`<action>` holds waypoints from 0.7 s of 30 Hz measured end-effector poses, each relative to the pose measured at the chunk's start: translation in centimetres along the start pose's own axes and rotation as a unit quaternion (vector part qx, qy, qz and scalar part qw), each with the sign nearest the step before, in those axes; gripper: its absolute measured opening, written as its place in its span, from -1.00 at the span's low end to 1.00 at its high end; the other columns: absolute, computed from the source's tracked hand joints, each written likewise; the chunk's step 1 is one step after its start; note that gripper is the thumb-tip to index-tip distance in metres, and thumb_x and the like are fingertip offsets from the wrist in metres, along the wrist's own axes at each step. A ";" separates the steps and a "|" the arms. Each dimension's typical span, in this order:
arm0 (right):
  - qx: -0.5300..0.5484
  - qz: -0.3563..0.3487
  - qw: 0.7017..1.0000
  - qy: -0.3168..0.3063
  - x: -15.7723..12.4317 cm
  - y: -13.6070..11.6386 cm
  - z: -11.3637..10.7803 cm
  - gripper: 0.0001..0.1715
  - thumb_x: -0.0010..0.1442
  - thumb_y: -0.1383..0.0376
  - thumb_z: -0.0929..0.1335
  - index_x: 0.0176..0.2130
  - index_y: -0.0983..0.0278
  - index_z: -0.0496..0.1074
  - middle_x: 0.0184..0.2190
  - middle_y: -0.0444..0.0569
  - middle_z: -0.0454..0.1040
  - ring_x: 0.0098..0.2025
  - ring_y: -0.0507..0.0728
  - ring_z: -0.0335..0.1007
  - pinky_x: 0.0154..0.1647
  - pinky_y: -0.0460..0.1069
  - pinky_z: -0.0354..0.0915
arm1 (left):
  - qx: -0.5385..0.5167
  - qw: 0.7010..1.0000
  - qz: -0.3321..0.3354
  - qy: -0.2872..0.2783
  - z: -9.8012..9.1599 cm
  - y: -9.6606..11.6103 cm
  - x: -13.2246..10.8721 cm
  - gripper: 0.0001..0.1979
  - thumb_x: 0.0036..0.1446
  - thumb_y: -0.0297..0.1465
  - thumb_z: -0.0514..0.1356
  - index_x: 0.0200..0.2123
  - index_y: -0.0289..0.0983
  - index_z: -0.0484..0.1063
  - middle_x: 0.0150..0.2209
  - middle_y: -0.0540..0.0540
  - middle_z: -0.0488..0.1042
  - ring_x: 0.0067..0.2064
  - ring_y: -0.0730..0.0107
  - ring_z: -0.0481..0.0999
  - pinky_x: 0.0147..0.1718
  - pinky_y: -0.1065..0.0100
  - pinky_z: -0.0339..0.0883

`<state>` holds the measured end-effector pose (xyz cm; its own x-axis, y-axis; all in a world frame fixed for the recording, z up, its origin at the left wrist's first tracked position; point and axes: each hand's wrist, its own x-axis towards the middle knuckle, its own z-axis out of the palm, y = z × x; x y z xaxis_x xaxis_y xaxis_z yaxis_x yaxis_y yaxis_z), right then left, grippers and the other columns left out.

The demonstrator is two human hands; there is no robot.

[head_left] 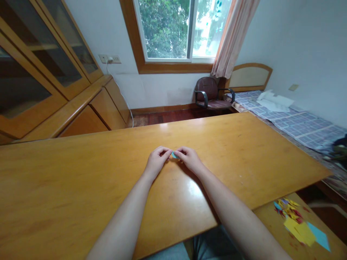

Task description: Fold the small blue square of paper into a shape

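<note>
A small piece of light blue paper (174, 155) is pinched between my two hands, just above the middle of the wooden table (108, 187). My left hand (159, 159) has its thumb and fingers closed at the paper's left edge. On the other side, my right hand (189, 158) grips the paper between thumb and fingers. Most of the paper is hidden by the fingertips, so its exact folded shape cannot be made out.
At lower right, a lower wooden surface (267, 216) bears yellow paper sheets (299, 231), a blue sheet (320, 236) and a pile of small coloured paper pieces (288, 209). Beyond the table stand a maroon armchair (207, 90), a bed (298, 122) and a cabinet (81, 119).
</note>
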<state>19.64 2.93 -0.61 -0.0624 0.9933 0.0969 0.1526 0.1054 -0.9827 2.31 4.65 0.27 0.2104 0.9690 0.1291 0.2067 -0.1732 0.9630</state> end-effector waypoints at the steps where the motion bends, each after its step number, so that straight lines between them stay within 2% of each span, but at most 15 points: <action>1: 0.004 0.001 1.000 0.000 0.0 -0.1 0.0 -0.68 0.12 0.10 0.38 -0.38 0.33 0.48 -0.48 -0.11 0.46 -0.46 0.02 0.31 -0.43 -0.10 0.23 | -0.007 1.000 -0.002 -0.001 0.0 -0.1 0.0 -0.75 0.07 -0.20 0.23 -0.40 -0.28 0.51 -0.48 -0.01 0.45 -0.43 0.42 0.40 -0.41 0.43 0.26; 9: 0.061 0.020 0.998 -0.009 -0.3 -1.0 -0.2 -0.65 0.11 0.06 0.38 -0.36 0.33 0.48 -0.49 -0.13 0.44 -0.50 0.00 0.29 -0.45 -0.09 0.23 | -0.025 1.000 -0.004 -0.012 0.1 0.0 0.1 -0.74 0.04 -0.20 0.27 -0.35 -0.29 0.50 -0.40 -0.04 0.49 -0.36 0.38 0.43 -0.33 0.39 0.28; 15: 0.025 -0.006 0.999 -0.024 -0.3 -1.0 -0.2 -0.67 0.12 0.09 0.39 -0.36 0.32 0.53 -0.48 -0.10 0.46 -0.46 0.02 0.33 -0.42 -0.09 0.24 | -0.030 1.000 -0.003 -0.002 -0.1 -0.1 0.2 -0.78 0.06 -0.23 0.25 -0.37 -0.28 0.50 -0.41 -0.03 0.49 -0.34 0.37 0.43 -0.30 0.38 0.28; 17: -0.002 -0.028 0.999 -0.021 -0.2 -0.8 -0.1 -0.71 0.11 0.11 0.40 -0.38 0.30 0.55 -0.46 -0.09 0.47 -0.43 0.03 0.35 -0.38 -0.08 0.25 | -0.009 1.000 0.019 0.018 -0.2 0.0 0.2 -0.80 0.06 -0.24 0.25 -0.41 -0.28 0.51 -0.40 -0.03 0.48 -0.30 0.35 0.44 -0.23 0.37 0.27; 21: -0.018 -0.040 0.999 -0.013 -0.1 -0.9 -0.2 -0.74 0.10 0.14 0.41 -0.40 0.29 0.56 -0.48 -0.09 0.46 -0.42 0.04 0.34 -0.36 -0.07 0.23 | 0.014 0.999 0.046 0.023 -0.2 0.2 0.3 -0.78 0.07 -0.23 0.24 -0.41 -0.27 0.52 -0.38 -0.05 0.47 -0.27 0.33 0.44 -0.20 0.35 0.27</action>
<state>19.75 2.73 0.26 -0.1015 0.9801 0.1705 0.1808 0.1867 -0.9656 2.21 4.90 0.58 0.1855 0.9556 0.2288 0.2143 -0.2666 0.9397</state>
